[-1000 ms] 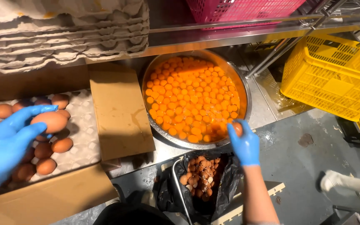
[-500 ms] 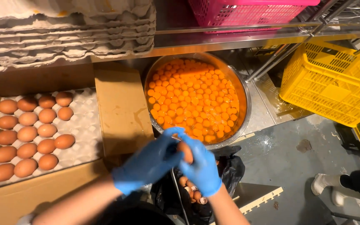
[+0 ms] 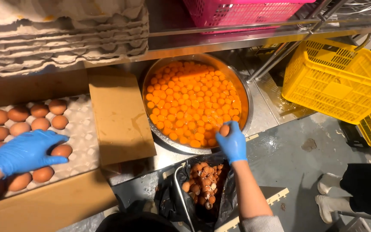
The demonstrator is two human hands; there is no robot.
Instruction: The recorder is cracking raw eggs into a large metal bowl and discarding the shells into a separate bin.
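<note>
An egg [image 3: 224,130] is held in the right hand [image 3: 233,144], low in the middle of the frame, right at the near rim of the big metal bowl [image 3: 242,88]. The hand wears a blue glove, and its fingers are closed around the brown egg. The bowl is full of round orange yolks [image 3: 192,101] sitting in liquid.

The left hand [image 3: 24,151], also in a blue glove, is at the lower left of the frame. It lies flat on the brown eggs [image 3: 28,117] in a paper egg tray [image 3: 82,133], with the fingers spread over one egg. I cannot tell if it has gripped that egg. The two hands are well apart.

The tray sits inside a brown cardboard box [image 3: 119,116] with its flaps open. Just below the bowl, at the bottom middle of the frame, is a black bag [image 3: 228,193] filled with broken eggshells [image 3: 202,182].

At the upper left is a stack of empty gray egg trays [image 3: 61,36]. At the top, a pink basket [image 3: 245,10] sits on a metal shelf. At the right is a yellow basket [image 3: 336,81], tilted, with another yellow one beside it. At the lower right, another person's white shoes [image 3: 329,193] stand on the gray floor [image 3: 288,159].
</note>
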